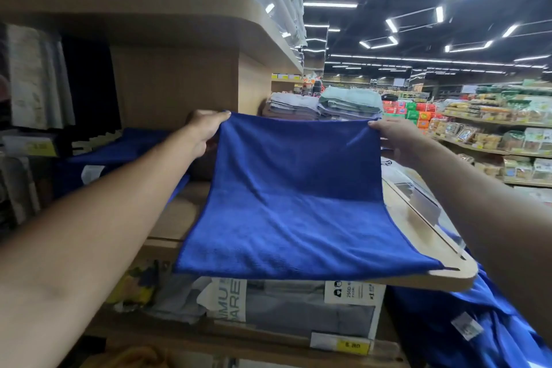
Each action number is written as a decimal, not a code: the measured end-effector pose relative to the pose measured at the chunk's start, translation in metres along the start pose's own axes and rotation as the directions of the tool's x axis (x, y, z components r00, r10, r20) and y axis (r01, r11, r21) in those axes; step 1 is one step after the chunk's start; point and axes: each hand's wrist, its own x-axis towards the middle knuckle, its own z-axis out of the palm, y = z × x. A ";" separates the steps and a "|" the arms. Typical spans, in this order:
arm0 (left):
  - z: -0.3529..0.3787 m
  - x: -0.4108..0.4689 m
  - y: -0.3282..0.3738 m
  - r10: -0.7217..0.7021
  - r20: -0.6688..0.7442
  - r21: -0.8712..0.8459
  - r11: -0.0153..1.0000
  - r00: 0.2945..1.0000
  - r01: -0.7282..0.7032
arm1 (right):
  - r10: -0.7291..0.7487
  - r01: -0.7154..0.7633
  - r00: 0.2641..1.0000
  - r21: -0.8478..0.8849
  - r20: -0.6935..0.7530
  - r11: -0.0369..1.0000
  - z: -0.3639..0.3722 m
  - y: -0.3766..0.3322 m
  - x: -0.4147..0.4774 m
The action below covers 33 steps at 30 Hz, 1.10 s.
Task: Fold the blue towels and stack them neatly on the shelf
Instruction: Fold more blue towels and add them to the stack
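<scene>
A blue towel [295, 200] hangs between my two hands, its lower half draped over the wooden shelf [442, 275]. My left hand [206, 128] pinches the towel's upper left corner. My right hand [394, 137] pinches the upper right corner. The top edge is pulled taut at about the level of the shelf's back. More blue towels lie at the left on the shelf [119, 152], partly behind my left arm. Another loose heap of blue towel [466, 326] with a white tag hangs at the lower right below the shelf edge.
An upper wooden shelf [179, 9] overhangs, carrying white packaged linens. Folded grey and green towels [322, 104] are stacked behind the blue towel. Packaged goods [292, 305] with a yellow price tag sit on the lower shelf. A store aisle with stocked shelves [493, 134] runs at right.
</scene>
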 end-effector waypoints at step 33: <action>-0.022 -0.189 -0.034 0.290 0.466 0.601 0.589 0.836 -0.540 | -0.252 0.597 0.798 -0.660 0.548 0.456 0.052 0.007 -0.198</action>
